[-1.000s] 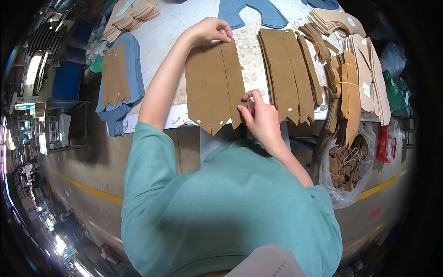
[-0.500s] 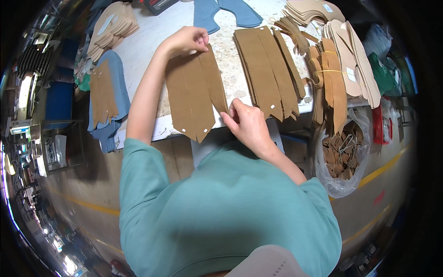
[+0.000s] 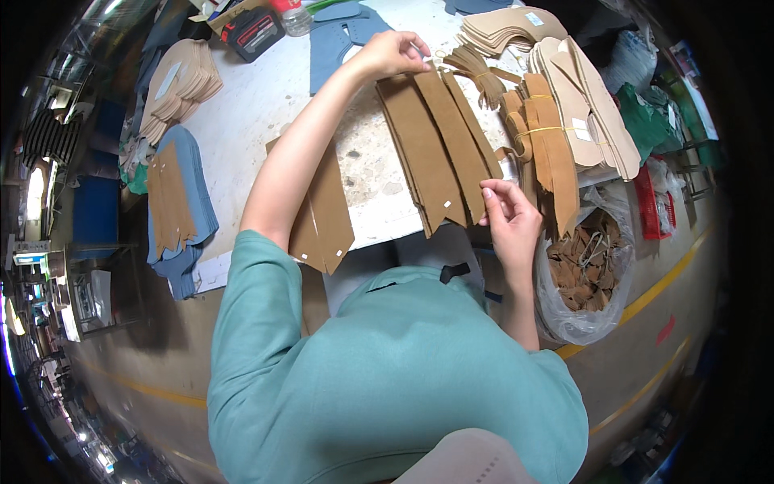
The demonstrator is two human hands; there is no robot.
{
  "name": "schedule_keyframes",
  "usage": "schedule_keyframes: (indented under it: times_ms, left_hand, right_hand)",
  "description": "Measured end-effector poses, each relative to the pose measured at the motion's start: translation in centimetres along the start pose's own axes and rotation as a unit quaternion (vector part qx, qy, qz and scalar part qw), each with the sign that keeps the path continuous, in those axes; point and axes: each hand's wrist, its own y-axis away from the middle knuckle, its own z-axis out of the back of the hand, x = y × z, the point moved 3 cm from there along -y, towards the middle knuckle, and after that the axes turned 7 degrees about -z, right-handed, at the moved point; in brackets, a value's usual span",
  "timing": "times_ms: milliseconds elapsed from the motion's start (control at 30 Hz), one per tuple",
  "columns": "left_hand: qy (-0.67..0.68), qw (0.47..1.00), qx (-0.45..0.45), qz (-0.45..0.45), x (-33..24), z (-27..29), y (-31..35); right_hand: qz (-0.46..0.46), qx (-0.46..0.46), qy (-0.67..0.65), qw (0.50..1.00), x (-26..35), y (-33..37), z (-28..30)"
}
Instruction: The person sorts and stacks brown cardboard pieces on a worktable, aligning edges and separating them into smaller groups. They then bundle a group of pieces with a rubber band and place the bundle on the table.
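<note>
The brown strips (image 3: 419, 153) looked like soft leather, dull and a bit fuzzy. The blue pieces (image 3: 204, 189) looked smooth and matt, and so did the pale pieces (image 3: 601, 109). The tabletop (image 3: 250, 97) was hard, with rough, worn spots. The shirt (image 3: 403, 355) was soft, dull cloth. The bag (image 3: 556, 319) was thin, shiny, crinkly plastic. The bottle (image 3: 297, 22) was clear, glossy plastic. The tag (image 3: 580, 128) looked like smooth paper. The basket (image 3: 646, 202) looked like hard plastic.

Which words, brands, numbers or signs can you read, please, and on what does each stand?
None is legible.
Left beige stack: white label, too small.
Upper-right beige stack: pale label, too small.
Beige stack below it: white tag, too small.
Brown strips: tiny white stickers, no print discernible.
Black-and-red case: markings too blurred.
</note>
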Motion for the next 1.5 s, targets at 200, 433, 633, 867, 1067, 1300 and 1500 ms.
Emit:
schedule_keyframes:
  times_ms: [200,433,633,867,1067,1300,1500]
  left_hand:
    - [-0.054,0.999,0.008,0.004,0.9,-1.1,-1.0]
    - [-0.257,0.954,-0.12,-0.095,-0.5,-0.5,0.4]
    - [-0.212,0.953,-0.218,0.004,1.6,5.4,6.5]
    - [-0.126,0.973,0.112,0.159,4.4,8.1,15.8]
    - [-0.073,0.978,0.105,0.167,4.4,5.9,18.9]
    - [-0.034,0.991,0.038,0.122,5.3,10.5,20.7]
    - [-0.048,0.974,0.083,0.204,6.6,11.6,23.2]
  right_hand:
    - [0.006,-0.011,0.012,1.0,-0.8,-0.2,-0.3]
    - [0.059,-0.015,0.242,0.968,2.2,0.9,0.5]
    - [0.048,0.247,0.077,0.965,3.5,3.8,-1.3]
    - [-0.11,0.59,-0.019,0.8,-0.3,5.6,-10.7]
    - [-0.179,0.618,-0.033,0.764,-0.2,6.5,-12.4]
    - [-0.183,0.653,-0.105,0.727,1.9,7.0,-13.3]
    - [-0.206,0.693,-0.088,0.685,1.4,8.1,-16.7]
